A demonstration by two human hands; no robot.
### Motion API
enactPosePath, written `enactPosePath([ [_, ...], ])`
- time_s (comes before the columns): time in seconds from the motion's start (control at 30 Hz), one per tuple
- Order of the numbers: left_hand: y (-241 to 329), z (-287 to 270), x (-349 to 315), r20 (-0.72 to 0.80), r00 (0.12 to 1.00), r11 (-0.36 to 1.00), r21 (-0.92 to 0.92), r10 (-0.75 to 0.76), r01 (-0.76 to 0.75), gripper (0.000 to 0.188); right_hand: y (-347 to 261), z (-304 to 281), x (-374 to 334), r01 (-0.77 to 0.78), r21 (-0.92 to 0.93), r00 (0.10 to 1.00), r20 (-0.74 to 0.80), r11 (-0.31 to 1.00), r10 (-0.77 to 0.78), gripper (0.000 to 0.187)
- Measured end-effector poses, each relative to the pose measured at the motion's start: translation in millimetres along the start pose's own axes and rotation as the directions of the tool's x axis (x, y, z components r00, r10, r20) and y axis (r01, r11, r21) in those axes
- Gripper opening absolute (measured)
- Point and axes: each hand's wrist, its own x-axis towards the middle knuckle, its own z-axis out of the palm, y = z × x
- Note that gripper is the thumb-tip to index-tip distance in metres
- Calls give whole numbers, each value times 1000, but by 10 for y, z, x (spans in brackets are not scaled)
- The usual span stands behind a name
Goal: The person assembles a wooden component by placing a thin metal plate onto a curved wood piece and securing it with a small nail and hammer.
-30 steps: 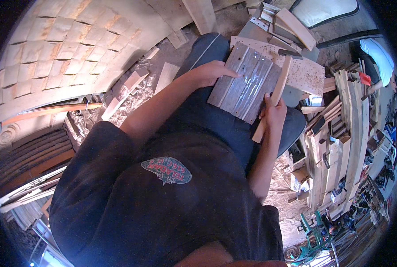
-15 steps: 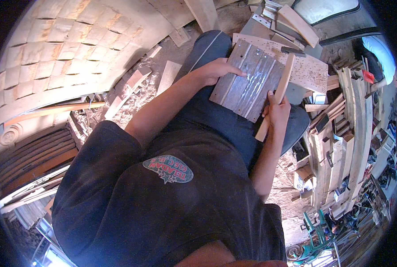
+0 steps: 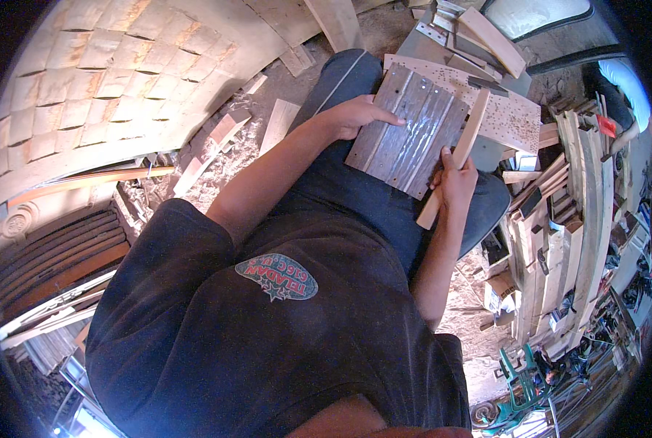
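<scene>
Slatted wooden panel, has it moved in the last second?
No, no clear shift either way: the slatted wooden panel overlaps the same part of the speckled board.

From my end I see a squarish grey-brown wooden panel (image 3: 408,135), lengthwise grooved, glossy streaks at its middle, lying askew in the upper centre of my view. Along its right edge I make out a hammer (image 3: 471,124), pale handle slanting, dark head uppermost.
</scene>
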Motion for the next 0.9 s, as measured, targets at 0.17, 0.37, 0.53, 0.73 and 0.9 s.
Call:
enactPosePath([
  [0.17, -25, 0, 3, 6, 999, 999, 19, 43, -44, 52, 3, -8, 6, 9, -19, 1000, -14, 1000, -9, 20],
  [0.37, -26, -6, -6, 9, 999, 999, 12, 34, -34, 54, -52, 5, -18, -7, 4, 1000, -2, 1000, 7, 20],
  [0.53, -40, 4, 4, -1, 998, 998, 23, 59, -59, 53, -46, -11, 4, -16, -31, 1000, -3, 999, 16, 22],
  [0.73, 5, 65, -59, -43, 998, 999, 32, 38, -37, 52, -44, -16, 6, -20, -39, 1000, -7, 999, 20, 22],
  [0.9, -10, 35, -19, -37, 999, 1000, 8, 4, -4, 51, -62, -6, 4, -34, -20, 999, -17, 999, 34, 22],
])
